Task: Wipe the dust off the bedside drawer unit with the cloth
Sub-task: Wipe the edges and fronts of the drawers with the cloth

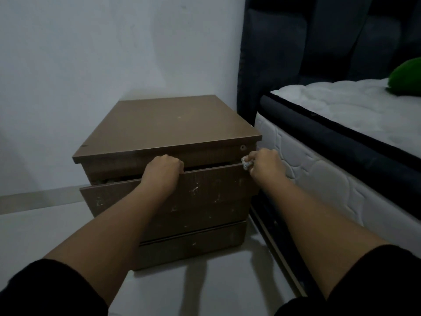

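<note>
A brown bedside drawer unit (pixel 168 124) stands on the pale floor against the white wall, left of the bed. Its upper drawer front (pixel 211 190) is pulled out a little and tilted, with pale smudges on it. My left hand (pixel 163 171) is curled over the top edge of that drawer front near its middle. My right hand (pixel 265 165) is at the drawer's right top corner, closed around a small bunched pale cloth (pixel 246 164) that pokes out between my fingers. A lower drawer (pixel 193 245) sits closed beneath.
A white quilted mattress (pixel 330 169) with dark piping lies close on the right, almost touching the unit. A dark padded headboard (pixel 296 42) rises behind it. Something green (pixel 405 78) rests on the bed. Pale floor (pixel 205 288) lies in front.
</note>
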Action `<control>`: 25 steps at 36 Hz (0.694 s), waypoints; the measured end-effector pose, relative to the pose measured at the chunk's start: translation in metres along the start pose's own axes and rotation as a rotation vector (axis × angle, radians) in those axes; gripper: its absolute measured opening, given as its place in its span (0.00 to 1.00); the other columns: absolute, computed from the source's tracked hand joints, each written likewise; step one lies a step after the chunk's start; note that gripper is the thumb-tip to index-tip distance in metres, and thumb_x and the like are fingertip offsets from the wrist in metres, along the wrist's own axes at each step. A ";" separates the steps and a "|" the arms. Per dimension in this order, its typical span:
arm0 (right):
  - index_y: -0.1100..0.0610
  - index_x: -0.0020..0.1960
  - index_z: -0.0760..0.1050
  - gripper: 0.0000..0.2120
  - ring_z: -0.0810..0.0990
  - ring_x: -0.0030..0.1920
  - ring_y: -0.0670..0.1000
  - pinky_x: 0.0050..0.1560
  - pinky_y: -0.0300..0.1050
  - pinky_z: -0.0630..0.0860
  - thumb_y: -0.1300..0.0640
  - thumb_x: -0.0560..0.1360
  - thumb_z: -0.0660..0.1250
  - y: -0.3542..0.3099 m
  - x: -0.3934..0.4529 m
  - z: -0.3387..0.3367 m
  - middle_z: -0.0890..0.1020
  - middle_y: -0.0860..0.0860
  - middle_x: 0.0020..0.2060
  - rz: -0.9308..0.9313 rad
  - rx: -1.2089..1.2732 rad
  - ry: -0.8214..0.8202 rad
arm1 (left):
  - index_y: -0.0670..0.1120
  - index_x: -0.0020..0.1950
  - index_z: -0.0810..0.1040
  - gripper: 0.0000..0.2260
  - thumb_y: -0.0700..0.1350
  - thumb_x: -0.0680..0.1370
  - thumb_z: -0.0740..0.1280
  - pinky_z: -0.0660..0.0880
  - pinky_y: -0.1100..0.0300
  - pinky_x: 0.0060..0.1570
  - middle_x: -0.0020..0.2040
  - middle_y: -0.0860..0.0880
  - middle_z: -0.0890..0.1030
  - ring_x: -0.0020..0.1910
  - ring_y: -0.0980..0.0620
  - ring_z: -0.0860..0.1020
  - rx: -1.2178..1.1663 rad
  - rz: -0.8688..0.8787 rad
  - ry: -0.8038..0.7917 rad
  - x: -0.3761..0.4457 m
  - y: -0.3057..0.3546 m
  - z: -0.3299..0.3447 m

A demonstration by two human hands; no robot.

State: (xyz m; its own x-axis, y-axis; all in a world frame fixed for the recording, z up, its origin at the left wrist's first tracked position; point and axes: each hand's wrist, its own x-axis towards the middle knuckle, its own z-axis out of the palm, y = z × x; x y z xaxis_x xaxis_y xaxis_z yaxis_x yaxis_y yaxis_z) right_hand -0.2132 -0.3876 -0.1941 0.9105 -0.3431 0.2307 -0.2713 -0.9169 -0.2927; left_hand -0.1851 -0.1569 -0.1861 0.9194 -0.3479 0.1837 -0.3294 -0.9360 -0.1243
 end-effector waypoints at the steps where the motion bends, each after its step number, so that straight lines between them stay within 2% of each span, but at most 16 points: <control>1: 0.49 0.62 0.75 0.15 0.71 0.59 0.55 0.51 0.47 0.73 0.57 0.76 0.65 0.001 0.000 0.000 0.75 0.53 0.57 0.009 0.001 0.004 | 0.48 0.59 0.79 0.15 0.35 0.76 0.62 0.77 0.53 0.52 0.55 0.46 0.81 0.54 0.46 0.79 0.004 0.004 0.005 0.000 0.000 0.000; 8: 0.47 0.64 0.73 0.18 0.69 0.59 0.55 0.47 0.44 0.67 0.57 0.75 0.66 0.002 0.002 0.009 0.73 0.52 0.59 0.031 -0.022 0.061 | 0.48 0.58 0.80 0.15 0.35 0.75 0.63 0.78 0.52 0.52 0.53 0.47 0.82 0.53 0.46 0.80 0.042 0.010 0.026 0.005 -0.001 0.002; 12: 0.50 0.63 0.74 0.16 0.69 0.60 0.56 0.53 0.47 0.72 0.57 0.75 0.66 0.006 0.005 0.014 0.73 0.54 0.57 0.048 -0.002 0.100 | 0.48 0.58 0.80 0.14 0.36 0.76 0.64 0.78 0.53 0.50 0.54 0.46 0.82 0.53 0.45 0.80 0.036 -0.006 0.044 0.008 -0.002 0.003; 15: 0.53 0.58 0.78 0.14 0.75 0.56 0.56 0.56 0.49 0.76 0.59 0.73 0.67 0.009 0.007 0.018 0.77 0.54 0.56 0.104 0.119 0.152 | 0.47 0.59 0.80 0.14 0.35 0.77 0.62 0.77 0.52 0.49 0.55 0.45 0.82 0.53 0.44 0.80 0.046 -0.033 0.080 0.007 0.000 0.008; 19: 0.52 0.61 0.76 0.16 0.75 0.56 0.58 0.55 0.48 0.75 0.59 0.73 0.67 0.010 0.003 0.021 0.76 0.56 0.56 0.149 0.168 0.189 | 0.45 0.58 0.79 0.13 0.35 0.77 0.61 0.76 0.52 0.46 0.55 0.44 0.80 0.54 0.41 0.80 0.064 -0.081 0.112 0.009 0.005 0.014; 25: 0.52 0.59 0.77 0.14 0.77 0.53 0.58 0.53 0.51 0.77 0.54 0.74 0.66 0.006 -0.004 0.029 0.77 0.56 0.53 0.073 0.307 0.209 | 0.43 0.57 0.79 0.12 0.34 0.77 0.61 0.77 0.52 0.46 0.53 0.44 0.81 0.52 0.42 0.80 0.025 -0.097 0.115 0.011 0.006 0.018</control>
State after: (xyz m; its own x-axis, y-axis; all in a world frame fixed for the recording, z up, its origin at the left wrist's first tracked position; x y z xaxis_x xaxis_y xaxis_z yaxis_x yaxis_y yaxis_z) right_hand -0.2091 -0.3857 -0.2234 0.8001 -0.4686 0.3744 -0.1981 -0.7956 -0.5725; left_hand -0.1729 -0.1651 -0.2022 0.9153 -0.2616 0.3062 -0.2338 -0.9642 -0.1247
